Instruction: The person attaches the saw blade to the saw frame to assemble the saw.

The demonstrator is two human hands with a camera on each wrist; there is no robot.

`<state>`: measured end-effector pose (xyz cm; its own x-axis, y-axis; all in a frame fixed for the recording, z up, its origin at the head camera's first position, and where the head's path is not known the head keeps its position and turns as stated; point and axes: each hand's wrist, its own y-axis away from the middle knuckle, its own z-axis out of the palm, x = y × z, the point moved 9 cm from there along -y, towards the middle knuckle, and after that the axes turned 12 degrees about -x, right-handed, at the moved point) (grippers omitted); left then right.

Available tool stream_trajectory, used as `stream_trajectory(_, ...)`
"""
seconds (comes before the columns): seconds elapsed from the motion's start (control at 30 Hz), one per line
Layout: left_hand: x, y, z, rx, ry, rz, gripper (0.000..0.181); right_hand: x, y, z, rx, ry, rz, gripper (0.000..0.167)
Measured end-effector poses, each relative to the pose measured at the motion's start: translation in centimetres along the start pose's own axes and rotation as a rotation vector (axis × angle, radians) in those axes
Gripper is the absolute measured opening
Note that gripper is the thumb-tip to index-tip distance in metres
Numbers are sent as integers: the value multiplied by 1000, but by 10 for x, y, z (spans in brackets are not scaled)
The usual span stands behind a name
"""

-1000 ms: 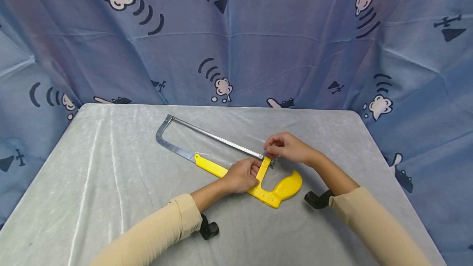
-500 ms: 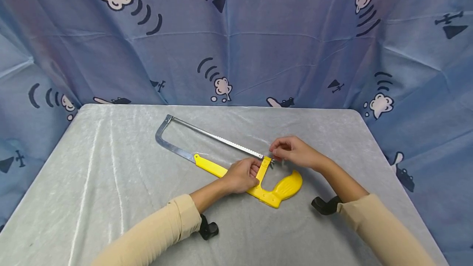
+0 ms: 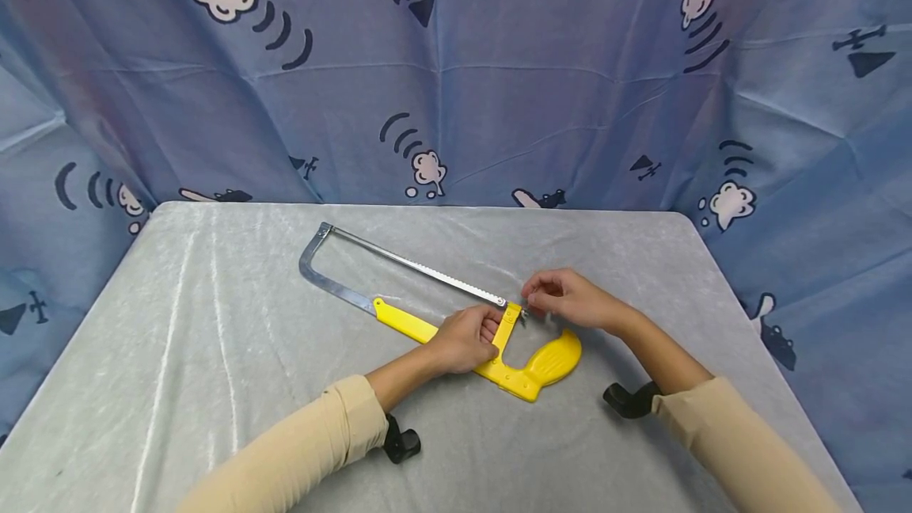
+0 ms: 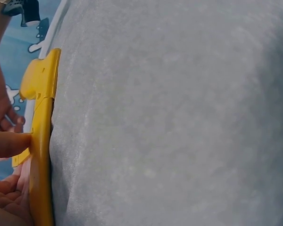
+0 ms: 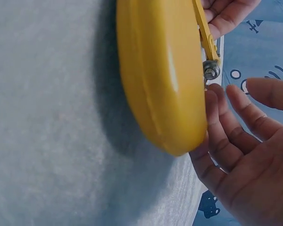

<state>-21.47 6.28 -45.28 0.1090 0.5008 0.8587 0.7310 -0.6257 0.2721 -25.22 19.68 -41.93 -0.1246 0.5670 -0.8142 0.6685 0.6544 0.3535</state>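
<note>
Right grip (image 3: 574, 297) shifted rightward, near yellow hacksaw (image 3: 408, 322).

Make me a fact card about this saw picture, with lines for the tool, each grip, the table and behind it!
Tool: hacksaw, yellow and silver
Left grip: holds the hacksaw
Right grip: beside the metal fastener; touching unclear
Table: grey cloth
Behind: blue patterned curtain

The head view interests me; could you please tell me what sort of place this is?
Probably a staged recording spot: a grey cloth-covered table, a patterned blue curtain behind and beside it, and black wrist devices.
</note>
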Motion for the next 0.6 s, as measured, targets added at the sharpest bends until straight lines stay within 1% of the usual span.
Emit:
stream_trajectory(0.1,-1,0,0,-4,1,-5,37,1,0,3,-19,0,7,22)
stream_trajectory(0.27,-2,0,0,-2,3,4,37,4,-2,6,-43,-7,19,24)
stream_trajectory(0.6,-1,-1,1,-5,15,15,38,10,-4,17,-91,-112,54,39)
